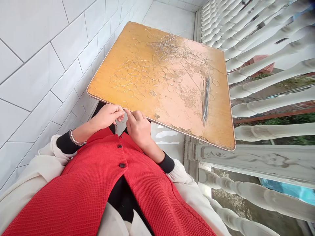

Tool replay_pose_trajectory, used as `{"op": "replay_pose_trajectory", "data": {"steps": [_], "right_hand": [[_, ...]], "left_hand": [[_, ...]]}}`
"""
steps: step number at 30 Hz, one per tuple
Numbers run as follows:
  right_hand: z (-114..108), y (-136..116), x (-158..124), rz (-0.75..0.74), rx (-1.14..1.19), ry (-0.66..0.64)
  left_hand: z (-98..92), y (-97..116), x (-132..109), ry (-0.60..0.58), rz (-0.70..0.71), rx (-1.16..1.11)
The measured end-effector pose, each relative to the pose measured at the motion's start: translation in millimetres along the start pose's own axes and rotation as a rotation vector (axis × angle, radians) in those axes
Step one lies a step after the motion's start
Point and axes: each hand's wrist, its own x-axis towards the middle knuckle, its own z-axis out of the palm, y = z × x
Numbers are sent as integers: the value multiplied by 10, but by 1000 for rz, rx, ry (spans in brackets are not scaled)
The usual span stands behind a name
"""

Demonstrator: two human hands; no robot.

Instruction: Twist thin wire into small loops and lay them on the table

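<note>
Head view: the wall (36, 62) stands left of the table (172, 105) and the railing (265, 132) right of it, while a red vest (93, 186) covers the person's front on the near side of the table. The left hand (107, 115) and right hand (139, 127) meet at the table's near edge, left of its middle. A tangle of wires (166, 45) lies near the table's far edge, and a bundle of straight wires (205, 101) lies towards its right side. Rings (134, 78) spread over its left and middle parts, many touching or overlapping. Judging from the layout, a good number of rings are already formed, while the bundle and perhaps the tangle look unworked; an exact count cannot be made out. As for the grip, both hands are closed in a pinch, thumb against curled forefinger, with the tips almost meeting just beside the table's rim. Between them seems to be a thin wire, though its shape is too fine to tell.
</note>
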Motion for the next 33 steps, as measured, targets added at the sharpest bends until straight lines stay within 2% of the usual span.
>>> {"op": "replay_pose_trajectory", "data": {"steps": [3,6,9,12,18,21,27,33], "right_hand": [[1,-24,7,-23,-71,-62],[1,-30,9,29,-12,-58],[2,-14,22,76,198,-1],[1,4,51,139,438,26],[-49,52,122,484,1044,-170],[-75,58,136,569,1179,-200],[-10,26,96,623,1054,-57],[8,26,38,408,661,-16]], "left_hand": [[-6,-26,20,9,17,48],[-9,-28,41,24,39,131],[-17,-1,64,21,38,195],[-45,35,93,-47,-15,192],[-166,18,134,-241,-36,22],[-195,-1,132,-277,-41,-25],[-174,28,93,-211,-122,-127],[-198,2,34,-126,-182,-216]]}}
